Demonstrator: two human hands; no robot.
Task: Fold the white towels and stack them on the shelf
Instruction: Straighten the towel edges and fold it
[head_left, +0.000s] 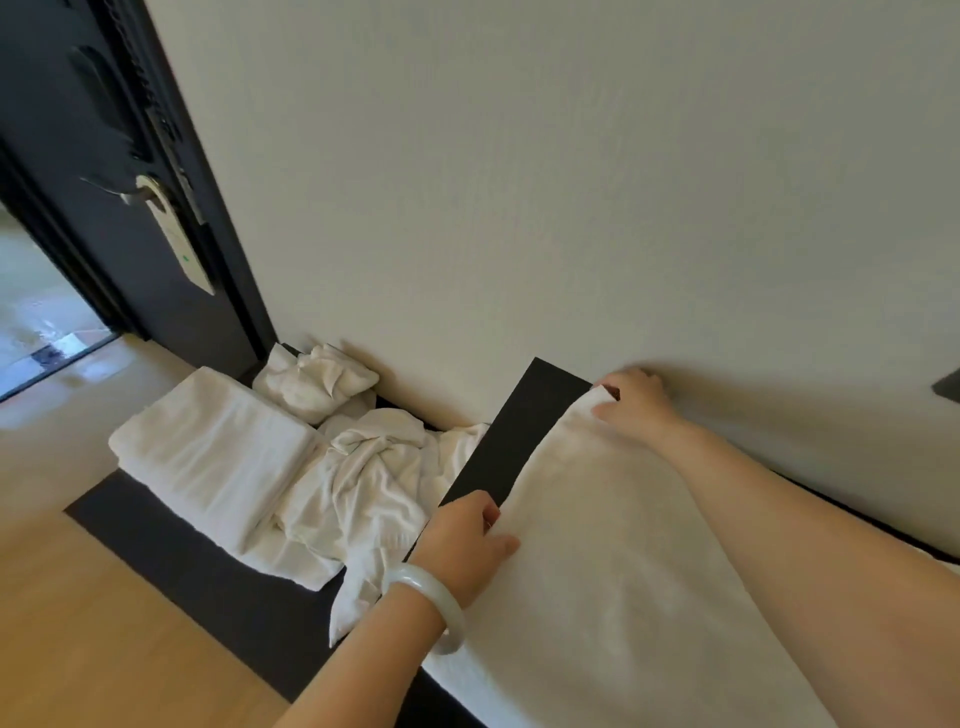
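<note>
A white towel (613, 561) lies spread flat on the upper black shelf (514, 441) against the wall. My left hand (467, 540), with a pale bangle on the wrist, pinches the towel's near left corner. My right hand (634, 402) pinches the far left corner next to the wall. On the lower black surface (171, 540) to the left sits a neatly folded white towel stack (213, 452). Beside it lie a crumpled white towel heap (374, 483) and another bunched towel (317, 384) at the wall.
A dark door (104, 171) with a lever handle and a hanging paper tag (179, 239) stands open at the upper left. Light wooden floor (104, 639) fills the lower left. The cream wall (519, 182) runs along the back of both surfaces.
</note>
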